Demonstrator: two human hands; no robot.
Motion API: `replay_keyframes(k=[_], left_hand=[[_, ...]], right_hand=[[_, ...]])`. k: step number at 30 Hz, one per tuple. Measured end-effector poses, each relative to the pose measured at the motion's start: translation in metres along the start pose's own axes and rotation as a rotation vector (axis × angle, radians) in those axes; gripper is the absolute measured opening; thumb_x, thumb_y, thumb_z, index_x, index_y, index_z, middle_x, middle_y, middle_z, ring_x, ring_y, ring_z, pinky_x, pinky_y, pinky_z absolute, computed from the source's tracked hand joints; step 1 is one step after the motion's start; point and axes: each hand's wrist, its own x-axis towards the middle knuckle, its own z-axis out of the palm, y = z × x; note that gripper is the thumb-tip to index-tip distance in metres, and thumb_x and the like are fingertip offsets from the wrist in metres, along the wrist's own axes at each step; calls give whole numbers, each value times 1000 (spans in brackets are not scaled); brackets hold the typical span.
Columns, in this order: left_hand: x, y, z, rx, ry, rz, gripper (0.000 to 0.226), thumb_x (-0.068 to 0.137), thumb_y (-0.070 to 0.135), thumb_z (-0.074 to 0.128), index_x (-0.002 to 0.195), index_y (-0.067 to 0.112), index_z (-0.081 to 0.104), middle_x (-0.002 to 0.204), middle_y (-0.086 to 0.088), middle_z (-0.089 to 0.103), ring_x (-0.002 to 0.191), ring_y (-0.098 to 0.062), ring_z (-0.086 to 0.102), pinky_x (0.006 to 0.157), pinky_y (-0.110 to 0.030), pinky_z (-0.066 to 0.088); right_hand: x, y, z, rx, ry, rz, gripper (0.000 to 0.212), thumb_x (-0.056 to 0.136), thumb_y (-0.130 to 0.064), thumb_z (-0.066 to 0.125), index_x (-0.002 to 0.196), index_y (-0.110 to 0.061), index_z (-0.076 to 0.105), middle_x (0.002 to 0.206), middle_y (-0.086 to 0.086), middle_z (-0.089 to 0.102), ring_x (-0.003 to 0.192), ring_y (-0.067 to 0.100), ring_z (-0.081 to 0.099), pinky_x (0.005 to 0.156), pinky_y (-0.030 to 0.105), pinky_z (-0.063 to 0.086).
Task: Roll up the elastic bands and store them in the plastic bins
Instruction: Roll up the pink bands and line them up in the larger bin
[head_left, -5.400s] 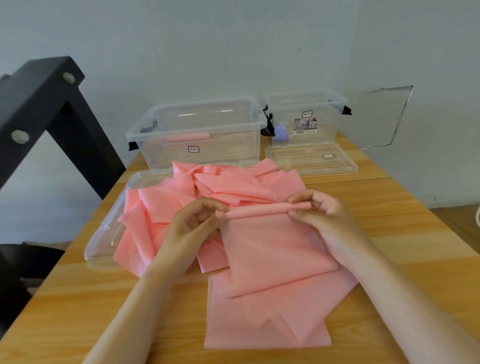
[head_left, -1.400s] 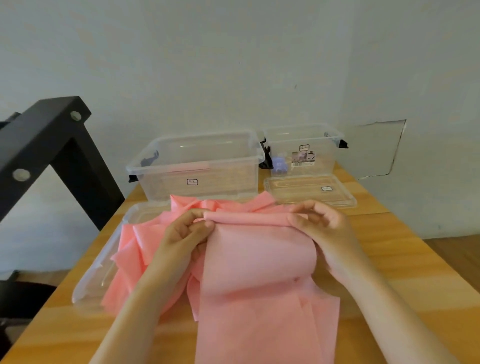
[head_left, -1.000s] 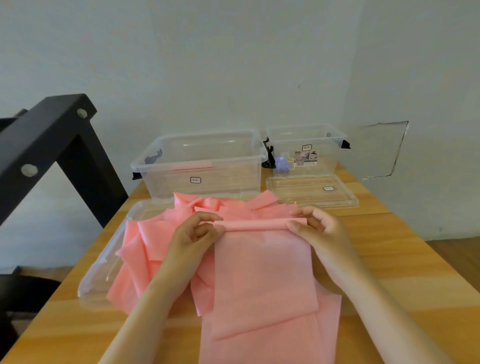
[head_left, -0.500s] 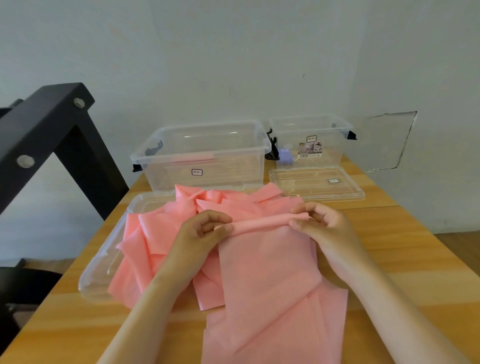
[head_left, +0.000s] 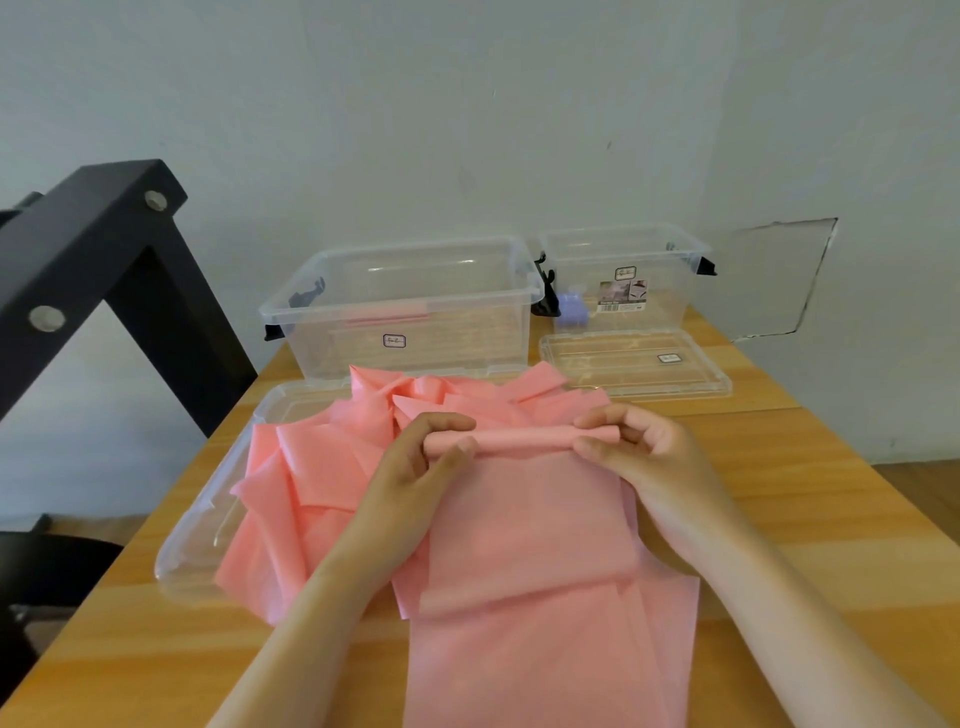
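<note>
Currently, just in front of the large bin (head_left: 405, 312): one pink band (head_left: 530, 530), far edge rolled into a slim tube, loose remainder draped down toward the near edge of the tabletop (head_left: 805, 493).
Left hand (head_left: 415, 457): thumb and curled fingers pinching the tube's left end.
Right hand (head_left: 639, 452): fingers curled, pinching the tube's right end.
In front of the large bin, toward its left: heap of pink bands (head_left: 311, 467), crumpled, lying partly on a clear lid (head_left: 192, 545).
Inside the large bin, near its front wall: one rolled band (head_left: 387, 318), pink.
Right of the large bin, just beside it: small bin (head_left: 623, 280), label on front, purple item (head_left: 569, 306) inside, kind unclear.
Front-right of the large bin: second lid (head_left: 634, 364), clear, flat on the tabletop.
Left of the large bin: black frame (head_left: 104, 249).
</note>
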Motion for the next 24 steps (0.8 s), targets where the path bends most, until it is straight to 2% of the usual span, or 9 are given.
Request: replay_keyframes(k=[3, 8, 12, 16, 20, 24], left_hand=[[-1, 0, 2, 78, -25, 45, 8, 96, 15, 54, 103, 16, 59, 88, 11, 57, 75, 6, 50, 66, -8, 40], [-3, 1, 5, 58, -29, 18, 11, 96, 16, 54, 107, 17, 56, 79, 8, 51, 63, 5, 45, 57, -9, 38], [-3, 2, 4, 106, -35, 41, 6, 97, 18, 51, 94, 12, 52, 75, 7, 46, 61, 3, 40, 55, -11, 35], [-2, 2, 4, 109, -11, 34, 15, 98, 17, 51, 85, 13, 44, 70, 9, 38, 56, 2, 34, 51, -12, 31], [0, 1, 2, 117, 24, 37, 16, 97, 14, 53, 84, 15, 43, 72, 10, 39, 58, 3, 35, 53, -12, 33], [0, 4, 0, 20, 21, -2, 12, 94, 13, 57, 85, 14, 50, 75, 6, 46, 63, -3, 41, 54, -13, 35]], right_hand=[[-1, -1, 1, -10, -5, -21, 17, 80, -3, 72, 84, -19, 71, 79, -10, 70, 75, 2, 64, 64, 10, 46], [-2, 0, 3, -68, -25, -23, 17, 81, -6, 72, 86, -23, 73, 88, -9, 70, 81, 4, 63, 70, 13, 46], [-3, 0, 3, -61, -30, -11, 17, 81, -6, 72, 87, -22, 73, 88, -7, 70, 82, 6, 63, 73, 17, 47], [-2, -1, 3, -12, -58, 34, 17, 80, -7, 73, 91, -20, 71, 86, -7, 70, 80, 7, 63, 68, 16, 47], [-2, 1, 4, -7, -54, 78, 15, 79, -6, 73, 90, -16, 69, 73, -10, 68, 67, 3, 61, 56, 13, 44], [-1, 1, 2, -19, -12, 29, 15, 78, -2, 74, 87, -13, 68, 76, -9, 68, 76, 7, 62, 71, 20, 47]])
